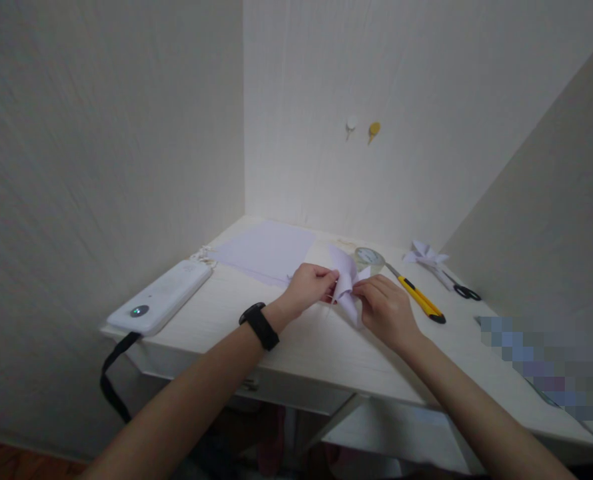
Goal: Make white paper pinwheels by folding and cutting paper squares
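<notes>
A folded piece of pale lilac paper point(347, 280) is held between both hands just above the white desk point(326, 347). My left hand point(307, 288) pinches its left side with the fingertips; a black band sits on that wrist. My right hand point(386, 308) grips the right side of the folded paper, fingers curled over it. The paper's pointed flaps stick up and down between the hands.
Flat lilac sheets point(266, 250) lie at the back left. A white device point(161, 297) with a black strap rests on the left edge. A yellow utility knife point(419, 299), a tape roll point(369, 257), scissors point(464, 290) and another folded paper piece point(425, 255) lie at the right.
</notes>
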`<state>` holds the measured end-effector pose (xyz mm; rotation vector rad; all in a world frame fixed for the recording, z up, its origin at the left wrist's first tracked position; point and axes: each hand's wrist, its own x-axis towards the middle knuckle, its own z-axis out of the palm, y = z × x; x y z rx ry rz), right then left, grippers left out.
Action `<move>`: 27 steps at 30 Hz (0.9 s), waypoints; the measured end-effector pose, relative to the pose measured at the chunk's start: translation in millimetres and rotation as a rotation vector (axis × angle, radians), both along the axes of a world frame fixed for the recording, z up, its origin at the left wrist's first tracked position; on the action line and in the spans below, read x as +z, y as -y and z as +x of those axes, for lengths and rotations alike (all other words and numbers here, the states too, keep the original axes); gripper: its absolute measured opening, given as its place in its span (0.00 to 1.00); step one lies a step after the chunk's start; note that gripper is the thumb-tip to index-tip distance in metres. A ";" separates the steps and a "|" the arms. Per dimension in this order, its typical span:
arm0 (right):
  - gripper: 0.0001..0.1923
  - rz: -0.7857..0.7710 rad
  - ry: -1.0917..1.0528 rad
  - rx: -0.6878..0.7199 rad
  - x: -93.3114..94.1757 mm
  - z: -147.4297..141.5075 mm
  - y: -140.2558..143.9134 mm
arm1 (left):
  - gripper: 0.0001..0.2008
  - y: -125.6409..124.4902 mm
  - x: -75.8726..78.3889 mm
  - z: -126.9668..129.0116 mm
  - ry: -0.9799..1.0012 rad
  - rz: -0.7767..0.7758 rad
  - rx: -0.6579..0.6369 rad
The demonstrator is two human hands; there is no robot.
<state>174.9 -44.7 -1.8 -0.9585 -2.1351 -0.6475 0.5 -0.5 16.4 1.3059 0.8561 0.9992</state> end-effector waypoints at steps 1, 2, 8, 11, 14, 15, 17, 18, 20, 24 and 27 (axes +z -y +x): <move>0.15 0.006 -0.004 -0.003 -0.1 -0.8 -0.1 | 0.20 -0.2 0.1 0.0 -0.004 0.004 0.000; 0.15 0.012 -0.009 -0.005 -0.3 -1.4 -0.2 | 0.20 -0.2 0.3 0.0 -0.006 0.007 0.000; 0.14 0.070 -0.028 0.003 -3.4 -2.3 -1.8 | 0.17 -0.1 -0.6 0.2 0.050 -0.023 0.008; 0.14 0.083 -0.041 -0.002 -5.2 -0.6 -3.3 | 0.15 -2.7 -4.6 0.9 0.084 -0.045 -0.018; 0.14 0.063 -0.049 -0.008 -5.7 2.4 -4.2 | 0.12 -6.6 -9.8 0.4 0.087 -0.037 -0.052; 0.13 0.052 -0.061 -0.014 -5.5 3.6 -4.3 | 0.08 -7.8 -11.4 -0.3 0.095 -0.040 -0.060; 0.13 0.023 -0.118 -0.031 -5.0 5.8 -3.9 | 0.02 -9.7 -13.9 -2.2 0.126 -0.053 -0.087; 0.12 0.004 -0.163 -0.040 -4.8 6.7 -3.3 | 0.05 -10.4 -14.8 -3.3 0.142 -0.056 -0.107; 0.10 -0.050 -0.268 -0.059 -4.8 7.7 -1.8 | 0.08 -11.3 -16.3 -5.4 0.156 -0.048 -0.138; 0.07 -0.201 -0.497 -0.090 -6.2 5.3 1.9 | 0.05 -12.5 -17.7 -7.8 0.118 -0.010 -0.141; 0.06 -0.289 -0.674 -0.104 -6.9 -0.4 3.7 | 0.05 -13.7 -17.8 -8.7 0.083 0.027 -0.125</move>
